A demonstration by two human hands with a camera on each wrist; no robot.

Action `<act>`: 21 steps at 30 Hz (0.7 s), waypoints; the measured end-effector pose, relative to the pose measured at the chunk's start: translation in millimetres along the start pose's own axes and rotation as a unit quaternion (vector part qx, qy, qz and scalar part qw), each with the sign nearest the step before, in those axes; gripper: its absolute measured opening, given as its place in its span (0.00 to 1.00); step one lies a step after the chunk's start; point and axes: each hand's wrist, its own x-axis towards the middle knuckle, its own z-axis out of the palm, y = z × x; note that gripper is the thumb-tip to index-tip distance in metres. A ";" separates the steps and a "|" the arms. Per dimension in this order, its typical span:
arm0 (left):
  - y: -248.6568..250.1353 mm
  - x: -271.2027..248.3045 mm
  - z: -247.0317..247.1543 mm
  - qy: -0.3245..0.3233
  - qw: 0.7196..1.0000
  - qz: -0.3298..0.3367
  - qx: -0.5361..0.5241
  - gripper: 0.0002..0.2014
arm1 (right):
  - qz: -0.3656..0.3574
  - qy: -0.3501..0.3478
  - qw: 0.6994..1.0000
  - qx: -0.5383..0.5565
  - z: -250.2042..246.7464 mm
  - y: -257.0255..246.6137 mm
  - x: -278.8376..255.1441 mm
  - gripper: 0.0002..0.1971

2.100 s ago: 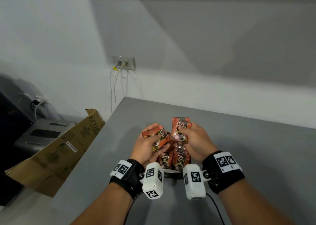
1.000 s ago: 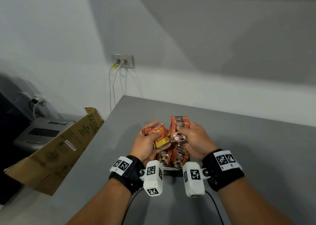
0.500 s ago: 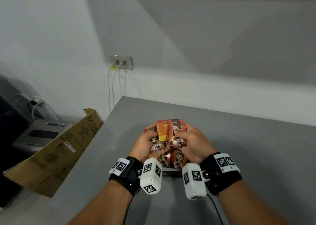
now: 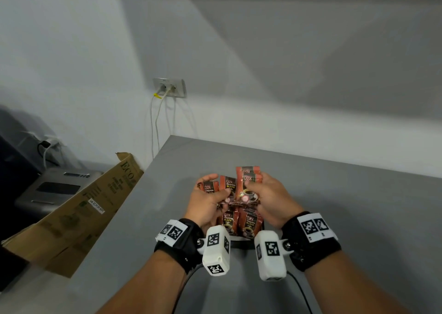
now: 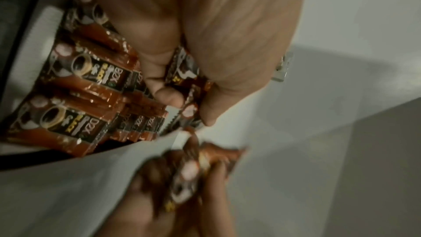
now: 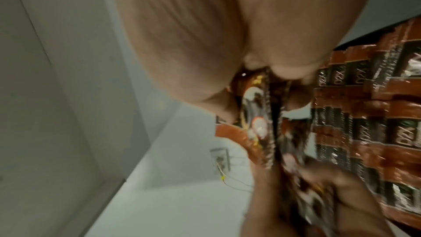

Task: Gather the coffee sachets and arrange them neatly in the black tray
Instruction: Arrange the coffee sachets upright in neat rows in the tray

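Low in the middle, the left hand [image 4: 205, 201] and right hand [image 4: 267, 197] each pinch shiny red-brown coffee sachets [image 4: 247, 184] above the black tray [image 5: 13, 162].

The left hand [image 4: 207, 202] now holds two orange-brown foil coffee sachets [image 4: 221, 186] standing up with their dark labels facing the camera. A moment ago the one in this hand was tipped sideways, then turned so its yellow back showed. The right hand [image 4: 267, 197] has lifted its own orange-brown sachets [image 4: 248, 181] a little higher than the left ones. Half a second ago both bunches were pressed together at the same height; now they sit a bit apart.
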 end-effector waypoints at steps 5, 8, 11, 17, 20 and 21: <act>0.5 -3.9 6.3 -0.030 1.000 -0.007 0.001 0.19 | 0.006 0.000 0.999 -0.052 10.4 7.5 2.0 0.08; 2.8 -4.1 1.6 -0.036 0.998 -0.026 -0.033 0.17 | 0.017 -0.008 0.999 -0.046 4.0 5.2 1.8 0.08; 5.2 -5.0 -2.8 -0.049 0.994 -0.056 -0.083 0.21 | 0.000 0.027 0.999 -0.024 -3.1 0.8 4.1 0.11; 3.3 -8.0 2.8 -0.049 0.998 -0.026 -0.002 0.21 | 0.020 -0.019 0.999 0.024 -1.4 3.8 -4.6 0.13; 3.5 -11.3 5.9 -0.031 0.999 -0.003 0.013 0.18 | 0.024 -0.022 0.999 0.016 4.7 11.7 -4.8 0.15; 3.9 -11.7 5.9 -0.029 0.999 0.001 0.014 0.18 | 0.024 -0.017 0.999 0.015 5.9 12.6 -5.3 0.15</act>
